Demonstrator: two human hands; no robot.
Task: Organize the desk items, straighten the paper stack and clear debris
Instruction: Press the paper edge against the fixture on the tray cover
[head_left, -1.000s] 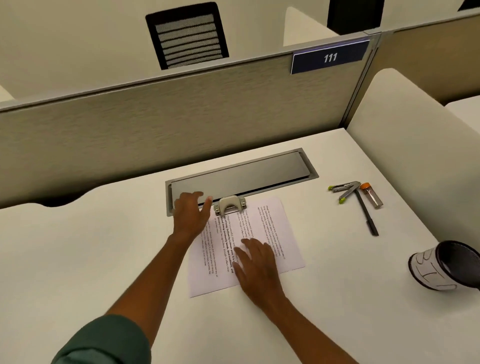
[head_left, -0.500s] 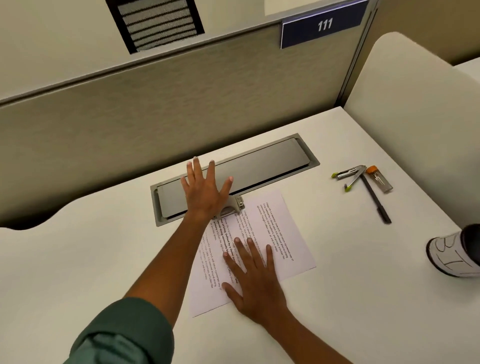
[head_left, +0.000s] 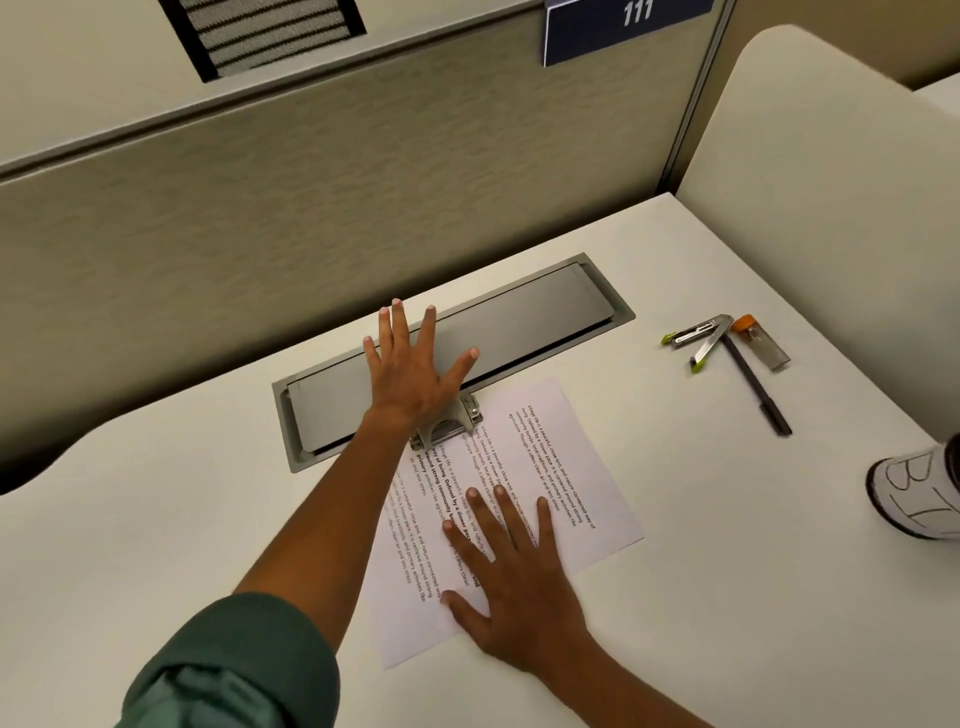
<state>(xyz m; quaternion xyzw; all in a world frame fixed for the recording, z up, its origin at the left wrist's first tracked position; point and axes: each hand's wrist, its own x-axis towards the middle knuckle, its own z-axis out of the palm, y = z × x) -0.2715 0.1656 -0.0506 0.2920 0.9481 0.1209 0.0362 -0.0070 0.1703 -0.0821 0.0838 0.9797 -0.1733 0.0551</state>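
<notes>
Desk (head_left: 156, 519): white cubicle surface, beige partition at far side, grey cable-tray lid (head_left: 519, 322) set in.
Paper stack (head_left: 545, 467): centre, printed, lying askew.
Left hand (head_left: 415, 374): fingers spread flat, pressing down on metal hole punch (head_left: 447, 426) at the stack's far edge.
Right hand (head_left: 514, 582): flat, released, holding the stack down.
Far right: stapler (head_left: 698, 340), pen (head_left: 756, 384), lead case (head_left: 763, 343).
Right edge: cup (head_left: 914, 493).

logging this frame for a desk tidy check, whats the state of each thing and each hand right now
left hand: fingers spread flat, palm pressing the hole punch
hole punch: on the paper's top edge
paper stack: lying flat, skewed
right hand: flat on the paper
cable tray lid: closed
stapler: hinged open
pen: lying on the desk
cup: tipped on its side
</notes>
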